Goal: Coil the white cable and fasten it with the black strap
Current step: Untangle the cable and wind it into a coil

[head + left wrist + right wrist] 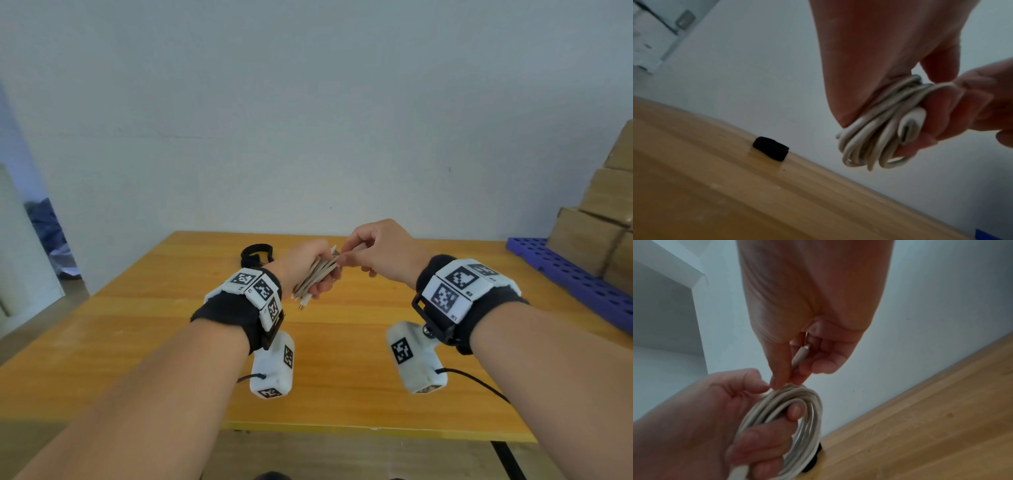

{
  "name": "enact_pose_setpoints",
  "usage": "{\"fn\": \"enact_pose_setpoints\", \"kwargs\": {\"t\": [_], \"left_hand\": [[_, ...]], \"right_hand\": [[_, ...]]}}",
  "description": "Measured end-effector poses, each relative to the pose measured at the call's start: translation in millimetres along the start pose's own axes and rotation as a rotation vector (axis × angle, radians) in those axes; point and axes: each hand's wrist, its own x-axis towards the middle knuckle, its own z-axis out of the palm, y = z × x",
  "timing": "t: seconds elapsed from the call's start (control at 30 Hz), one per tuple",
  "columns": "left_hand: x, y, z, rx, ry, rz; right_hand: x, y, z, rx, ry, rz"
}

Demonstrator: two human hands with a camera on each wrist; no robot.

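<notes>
White cable is sitting bundled in smooth round loops, held above the wooden table, near its far half. Left hand is gripping the coil, fingers curled through it. Right hand is pinching the cable's free plug end at the coil's top; only the right wrist view is showing that plug. Black strap is lying looped on the table near the far edge, apart from both hands. Left wrist view is showing another connector tucked against the fingers. Blue perforated pallet and cardboard boxes are crowding the right side.
</notes>
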Motion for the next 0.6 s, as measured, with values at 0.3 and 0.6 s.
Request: {"fn": "enact_pose_setpoints", "kwargs": {"t": [0.3,0.6], "left_hand": [[-4.9,4.8,-2.5,-0.103,-0.085,0.02],[-6.7,9.5,-6.3,-0.433,-0.004,0.017]], "right_hand": [[1.0,4.2,4.8,0.107,0.111,-0.022],[10.5,-11.2,29.7,0.104,0.066,-0.085]]}}
